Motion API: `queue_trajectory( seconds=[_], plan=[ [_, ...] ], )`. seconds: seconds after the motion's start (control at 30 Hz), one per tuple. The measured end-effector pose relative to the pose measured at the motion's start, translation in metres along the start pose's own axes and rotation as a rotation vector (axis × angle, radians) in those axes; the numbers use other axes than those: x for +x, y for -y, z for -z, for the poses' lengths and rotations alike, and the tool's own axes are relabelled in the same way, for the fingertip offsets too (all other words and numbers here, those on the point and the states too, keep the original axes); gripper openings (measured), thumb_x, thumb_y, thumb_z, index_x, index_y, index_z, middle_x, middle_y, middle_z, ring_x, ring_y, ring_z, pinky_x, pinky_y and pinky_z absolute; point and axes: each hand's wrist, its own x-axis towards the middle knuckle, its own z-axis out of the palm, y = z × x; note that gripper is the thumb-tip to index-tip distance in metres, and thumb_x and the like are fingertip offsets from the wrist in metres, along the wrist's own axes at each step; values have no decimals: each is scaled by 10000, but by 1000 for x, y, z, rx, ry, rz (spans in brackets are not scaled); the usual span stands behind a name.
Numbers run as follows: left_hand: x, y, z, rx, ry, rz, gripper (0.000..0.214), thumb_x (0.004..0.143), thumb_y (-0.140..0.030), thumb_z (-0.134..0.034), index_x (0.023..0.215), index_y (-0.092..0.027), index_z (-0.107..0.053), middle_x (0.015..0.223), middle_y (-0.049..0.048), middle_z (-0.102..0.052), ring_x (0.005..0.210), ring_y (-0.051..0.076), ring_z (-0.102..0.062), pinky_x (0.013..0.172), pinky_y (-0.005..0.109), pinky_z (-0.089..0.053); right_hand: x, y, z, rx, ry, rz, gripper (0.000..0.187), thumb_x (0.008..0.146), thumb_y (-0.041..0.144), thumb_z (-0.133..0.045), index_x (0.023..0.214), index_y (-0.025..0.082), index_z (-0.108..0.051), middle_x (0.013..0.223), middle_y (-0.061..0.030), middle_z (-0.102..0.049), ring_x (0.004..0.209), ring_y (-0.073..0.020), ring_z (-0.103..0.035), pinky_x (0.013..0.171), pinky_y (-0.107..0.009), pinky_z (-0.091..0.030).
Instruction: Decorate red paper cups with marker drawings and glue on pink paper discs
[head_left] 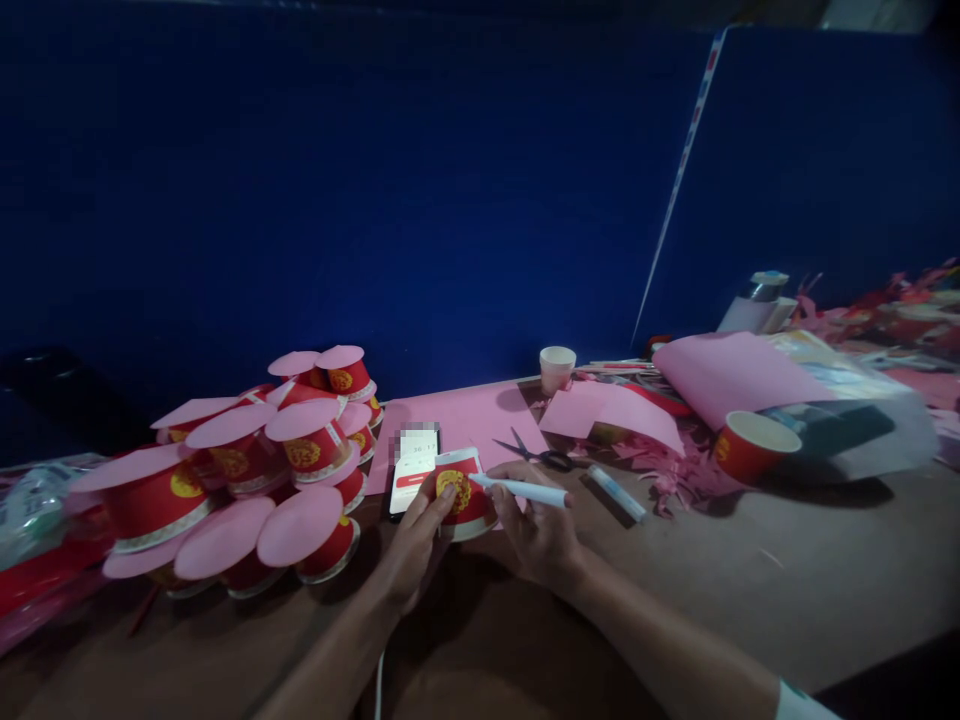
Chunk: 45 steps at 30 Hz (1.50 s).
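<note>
In the head view, the left hand (418,530) holds a red paper cup (466,515) from its side, thumb across the front, and the right hand (541,525) pinches a white pen-like tool (534,491) close to its tip. To do this step well, the left hand should probably grip just firmly enough to stop the cup turning without denting its wall, with the thumb kept clear of the tip; the right hand's low hold should suit short, light, steady strokes.

The cup sits between the hands, its upper edge meeting the tool's tip or very near it; actual contact cannot be told. It is red with a round gold emblem, pale at the top, with a whitish rim along the lower edge. A lit phone (410,488) lies just beyond the left hand, and scissors (556,459) lie beyond the right.
</note>
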Motion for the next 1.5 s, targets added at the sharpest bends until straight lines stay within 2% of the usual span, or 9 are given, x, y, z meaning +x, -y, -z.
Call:
queue_trajectory(
  seconds=[0.27,0.47,0.63,0.87,1.07,1.27,1.5],
  plan=[
    [-4,-2,-4,-8,-7,4,442,782,-311,-646,1203,-228,-539,1063,41,-680,1005,209,-618,917,325,-452,2,2,2,-20,-19,-70,112,880,201,-465,886,184,-575,785,-36,-634,672,-147,-598,618,-260,-508],
    [-1,0,-2,-5,3,-5,403,803,-316,-623,1184,-217,-541,1064,41,-677,1015,200,-613,909,309,-455,0,1,1,-31,3,-15,99,865,181,-484,898,184,-578,804,-44,-647,732,-162,-618,690,-279,-512],
    [-3,-1,-2,1,8,1,400,807,-300,-621,1190,-225,-537,1102,38,-666,1038,202,-604,910,305,-454,0,1,2,-41,0,-39,102,867,175,-481,870,187,-582,756,-33,-644,699,-155,-619,669,-268,-516],
    [-2,-1,-1,-25,-47,21,451,786,-287,-644,1215,-215,-521,1082,44,-676,1026,206,-614,926,323,-452,4,5,5,-26,-8,-91,136,890,214,-444,837,184,-565,732,-26,-628,571,-120,-564,506,-212,-470],
    [-2,-1,-1,-45,-50,45,486,756,-292,-674,1214,-218,-528,1065,39,-682,985,197,-633,907,309,-463,4,4,5,-21,-21,-71,115,875,207,-465,855,185,-576,738,-24,-631,654,-141,-603,601,-244,-501],
    [-2,0,0,-47,-52,37,465,771,-287,-659,1211,-218,-526,1084,43,-673,1001,205,-627,908,321,-466,6,7,6,-40,-43,-106,159,887,246,-443,831,185,-579,744,-27,-625,624,-138,-584,553,-238,-501],
    [-2,0,-3,-6,-18,-3,358,784,-303,-644,1122,-210,-574,1038,35,-686,1011,202,-618,897,301,-463,-2,1,1,-55,-24,-28,95,847,187,-513,886,198,-599,746,-29,-655,654,-158,-627,636,-272,-523]
  ],
)
